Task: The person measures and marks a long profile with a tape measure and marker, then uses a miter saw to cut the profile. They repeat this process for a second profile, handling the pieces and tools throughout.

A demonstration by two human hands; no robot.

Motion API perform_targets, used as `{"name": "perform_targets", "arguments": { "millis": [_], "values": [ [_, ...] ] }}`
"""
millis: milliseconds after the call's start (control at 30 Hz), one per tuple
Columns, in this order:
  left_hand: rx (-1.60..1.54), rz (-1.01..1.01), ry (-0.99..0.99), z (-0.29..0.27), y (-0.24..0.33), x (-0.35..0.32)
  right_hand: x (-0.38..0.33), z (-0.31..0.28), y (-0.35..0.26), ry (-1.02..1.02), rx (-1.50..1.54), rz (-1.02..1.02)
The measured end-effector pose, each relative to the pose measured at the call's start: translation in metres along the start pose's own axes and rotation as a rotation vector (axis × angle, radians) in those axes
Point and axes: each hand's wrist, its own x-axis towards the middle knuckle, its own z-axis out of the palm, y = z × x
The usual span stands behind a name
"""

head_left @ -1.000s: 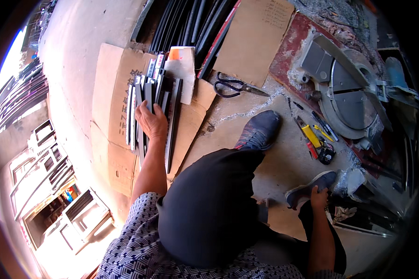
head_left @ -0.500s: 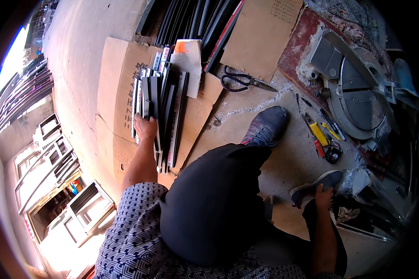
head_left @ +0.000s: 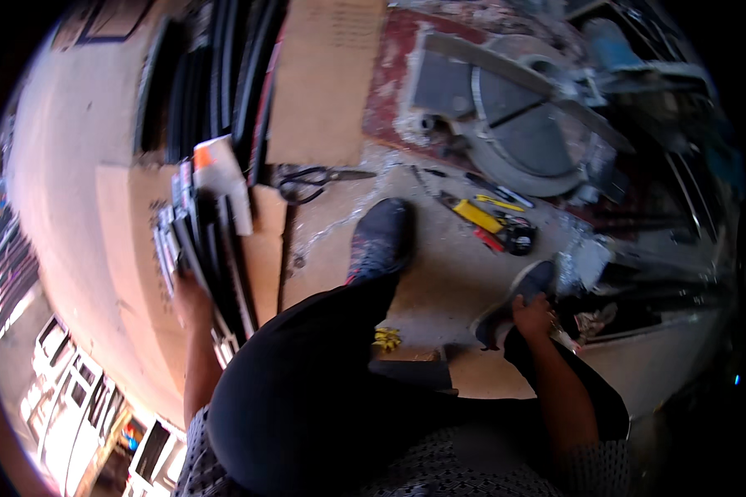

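My left hand (head_left: pixel 192 300) is at the near left side of a stack of long dark metal profiles (head_left: pixel 199 224). Its fingers close around the profiles at that edge, though motion blurs them. Flattened cardboard (head_left: pixel 133 248) lies under the stack, and a pale card with an orange patch (head_left: pixel 224 178) rests on its far end. On the right, my right hand (head_left: pixel 532 315) is curled over the ankle and top of my dark shoe (head_left: pixel 518 298). No tool shows in that hand.
Large black-handled scissors (head_left: pixel 315 182) lie beyond my other shoe (head_left: pixel 381 236). Further right are a yellow utility knife (head_left: pixel 477 217), a tape measure (head_left: pixel 518 236) and pens. A grey mitre saw base (head_left: pixel 522 124) stands at the far right. Yellow pieces (head_left: pixel 386 338) lie beside my leg.
The view has swung to the right, so the stack and tools appear further left. My left hand stays at the stack and my right hand at the shoe. Yellow pieces have come into sight.
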Motion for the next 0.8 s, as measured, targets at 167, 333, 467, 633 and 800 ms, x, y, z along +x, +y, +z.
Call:
{"name": "perform_targets", "arguments": {
  "millis": [167,333,467,633,800],
  "values": [
    [0.099,0.306,-0.055,-0.031,0.098,-0.001,0.009,0.022,0.012,0.130,0.281,-0.050],
    [-0.151,0.594,-0.425,-0.039,0.247,-0.028,-0.005,-0.011,-0.014,0.485,0.227,-0.195],
    [-0.040,0.996,-0.623,-0.026,0.332,-0.057,-0.019,-0.079,-0.096,0.444,0.710,-0.520],
    [-0.043,1.366,-0.807,-0.004,0.412,-0.083,-0.036,-0.134,-0.179,0.023,1.470,-0.651],
    [0.121,1.485,-0.845,-0.007,0.466,-0.098,-0.025,-0.164,-0.217,-0.194,1.835,-0.718]
  ]
}}
